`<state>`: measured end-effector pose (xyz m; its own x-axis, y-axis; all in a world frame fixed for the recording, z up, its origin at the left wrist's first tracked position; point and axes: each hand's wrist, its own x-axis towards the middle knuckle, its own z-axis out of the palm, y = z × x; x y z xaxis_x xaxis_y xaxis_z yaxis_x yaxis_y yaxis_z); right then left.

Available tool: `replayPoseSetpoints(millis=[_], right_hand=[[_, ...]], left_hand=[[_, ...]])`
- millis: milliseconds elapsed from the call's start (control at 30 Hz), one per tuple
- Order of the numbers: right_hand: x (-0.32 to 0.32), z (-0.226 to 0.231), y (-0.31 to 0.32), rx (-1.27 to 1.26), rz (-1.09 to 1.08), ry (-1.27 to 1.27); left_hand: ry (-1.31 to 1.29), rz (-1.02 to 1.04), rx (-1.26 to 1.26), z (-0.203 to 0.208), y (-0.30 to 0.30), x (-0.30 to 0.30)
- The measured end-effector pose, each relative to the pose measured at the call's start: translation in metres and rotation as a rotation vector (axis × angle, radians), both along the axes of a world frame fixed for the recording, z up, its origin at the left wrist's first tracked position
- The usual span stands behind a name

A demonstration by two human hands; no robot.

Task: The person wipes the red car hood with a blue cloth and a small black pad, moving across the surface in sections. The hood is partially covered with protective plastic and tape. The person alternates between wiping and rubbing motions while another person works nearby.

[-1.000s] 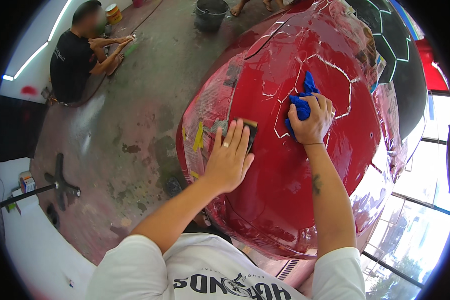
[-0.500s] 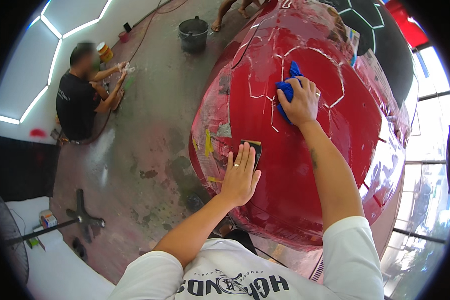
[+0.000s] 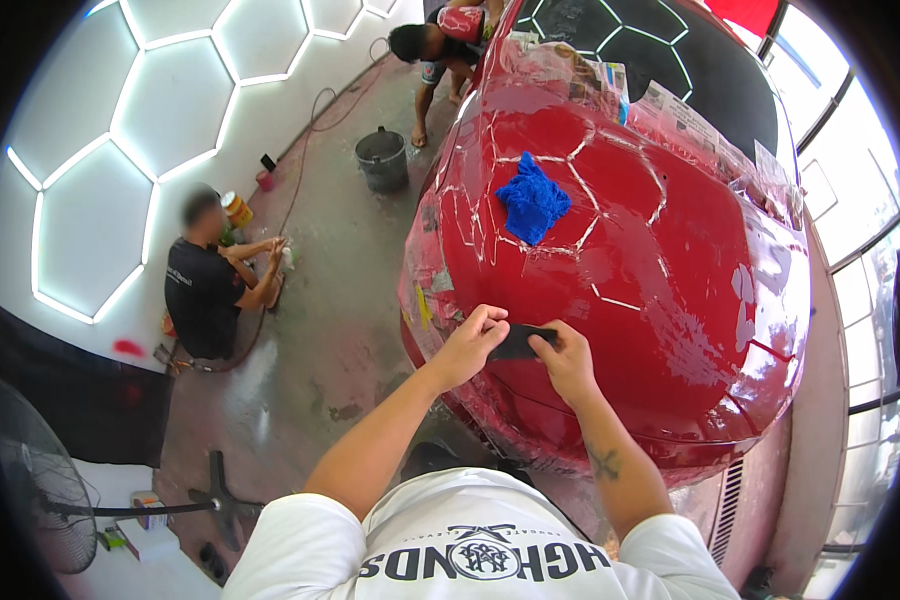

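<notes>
A dark sheet of sandpaper [image 3: 516,344] is stretched between my hands above the near part of a red car hood [image 3: 620,365]. My left hand [image 3: 470,348], fingers curled, grips its left end. At the other end, my right hand [image 3: 568,362] pinches it with the thumb on top. Farther up the hood lies a crumpled blue cloth [image 3: 533,198], touched by neither hand. The hood is wet and shiny, with ceiling lights reflected in it.
Masking plastic and newspaper [image 3: 670,115] line the windshield's base. To the left, a person in black [image 3: 205,295] crouches by the wall; another person [image 3: 450,45] bends beside the car. A black bucket [image 3: 382,160] stands on the floor. A fan [image 3: 40,480] is at the lower left.
My right hand has let go of the blue cloth, left it on the hood, and come back to the sandpaper. My left hand has lifted the sandpaper off the surface. The view has shifted.
</notes>
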<state>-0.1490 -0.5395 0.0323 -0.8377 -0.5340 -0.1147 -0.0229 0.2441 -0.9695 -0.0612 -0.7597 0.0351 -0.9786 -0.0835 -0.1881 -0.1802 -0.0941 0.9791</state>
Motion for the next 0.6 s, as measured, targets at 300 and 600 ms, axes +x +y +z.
replayPoseSetpoints(millis=[300,600], right_hand=[[0.108,-0.050,0.150,-0.388,-0.603,-0.371],[0.175,-0.047,0.045,-0.568,-1.149,-0.371]], left_hand=[[0.409,0.017,-1.117,0.072,-0.016,-0.130],[0.562,-0.457,-1.523,0.056,-0.077,-0.282]])
